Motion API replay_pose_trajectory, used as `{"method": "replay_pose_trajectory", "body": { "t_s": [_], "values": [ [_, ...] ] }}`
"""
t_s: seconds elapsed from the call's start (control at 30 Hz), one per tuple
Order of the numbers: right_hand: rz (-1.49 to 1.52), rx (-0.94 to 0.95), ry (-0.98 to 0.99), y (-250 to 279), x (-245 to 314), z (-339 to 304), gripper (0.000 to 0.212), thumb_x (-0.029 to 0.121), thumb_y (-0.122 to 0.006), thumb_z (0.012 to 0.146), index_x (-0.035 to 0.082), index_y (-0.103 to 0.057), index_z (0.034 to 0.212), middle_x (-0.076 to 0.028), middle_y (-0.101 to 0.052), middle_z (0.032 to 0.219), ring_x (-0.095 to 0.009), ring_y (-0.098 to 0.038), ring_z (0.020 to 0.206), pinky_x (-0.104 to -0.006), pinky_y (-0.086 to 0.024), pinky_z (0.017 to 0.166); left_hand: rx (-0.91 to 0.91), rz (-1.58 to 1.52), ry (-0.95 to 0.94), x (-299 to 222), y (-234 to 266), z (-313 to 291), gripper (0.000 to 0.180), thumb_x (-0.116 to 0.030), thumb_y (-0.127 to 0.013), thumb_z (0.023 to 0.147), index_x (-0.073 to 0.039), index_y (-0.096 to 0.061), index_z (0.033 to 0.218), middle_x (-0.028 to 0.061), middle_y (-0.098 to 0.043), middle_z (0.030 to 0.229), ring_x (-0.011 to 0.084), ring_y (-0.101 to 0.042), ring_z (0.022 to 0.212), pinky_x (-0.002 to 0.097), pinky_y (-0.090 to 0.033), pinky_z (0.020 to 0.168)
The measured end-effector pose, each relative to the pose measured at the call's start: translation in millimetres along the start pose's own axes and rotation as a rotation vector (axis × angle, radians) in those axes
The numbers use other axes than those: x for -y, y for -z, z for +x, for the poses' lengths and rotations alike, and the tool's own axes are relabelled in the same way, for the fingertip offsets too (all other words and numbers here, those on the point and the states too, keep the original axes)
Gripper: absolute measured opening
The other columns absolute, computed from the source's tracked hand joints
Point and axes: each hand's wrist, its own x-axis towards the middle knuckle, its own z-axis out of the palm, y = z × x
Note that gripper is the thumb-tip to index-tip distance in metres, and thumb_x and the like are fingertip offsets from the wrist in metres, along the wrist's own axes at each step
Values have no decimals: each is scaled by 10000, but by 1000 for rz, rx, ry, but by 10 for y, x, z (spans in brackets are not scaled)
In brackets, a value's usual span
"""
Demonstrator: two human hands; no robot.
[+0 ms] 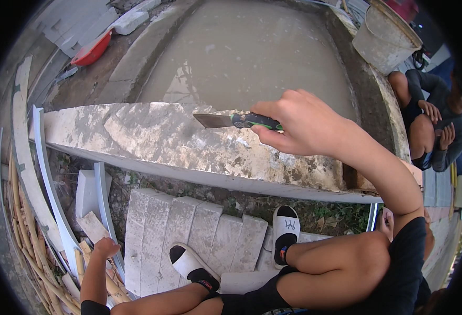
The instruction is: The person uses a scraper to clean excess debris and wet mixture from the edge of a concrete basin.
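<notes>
My right hand [307,123] is closed round the black and green handle of a putty knife [213,121]. Its flat metal blade points left, just over the top of a low wall [152,139] smeared with pale, patchy mortar. Whether the blade touches the wall is hard to tell. Low on the left, the fingers of my left hand [106,247] are closed at the edge of a flat, pale grey rectangular piece [92,227]. Beyond the wall lies a basin of murky grey water [252,58].
Pale blocks [152,236] lie under my feet. Bamboo poles [26,226] and long metal strips [47,173] run along the left. A red basin [93,51] sits far left, a dirty white bucket [385,39] far right. Another person [435,115] sits at the right.
</notes>
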Motion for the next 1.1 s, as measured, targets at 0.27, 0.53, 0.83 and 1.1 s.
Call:
{"method": "replay_pose_trajectory", "body": {
  "t_s": [0.27,0.53,0.83,1.1],
  "values": [
    [63,-45,27,-12,-34,-6,250,247,-626,890,-1,-659,887,-170,-558,524,-405,-609,568,-485,-504,599,2,16,5,4,11,-58,391,-454,-597,874,-139,-767,1029,113,-726,1097,297,-670,1079,404,-515,973],
    [11,-47,-25,-106,-79,3,281,268,-638,888,0,-680,961,-192,-599,584,-414,-630,602,-491,-524,633,23,15,7,-13,6,-40,406,-473,-597,879,-139,-768,1036,118,-724,1101,301,-669,1081,410,-516,972],
    [84,-106,-28,-15,-28,43,265,265,-640,886,2,-667,907,-194,-598,579,-412,-637,614,-484,-520,604,10,35,-24,17,-29,26,405,-471,-600,879,-136,-767,1034,124,-720,1108,311,-659,1094,421,-513,974],
    [-3,-24,-92,-107,-64,-20,239,242,-659,879,11,-691,928,-193,-601,583,-388,-643,607,-474,-523,613,33,3,15,20,-20,-45,404,-465,-602,870,-138,-766,1042,119,-723,1100,309,-661,1092,414,-512,975]
  ]
}}
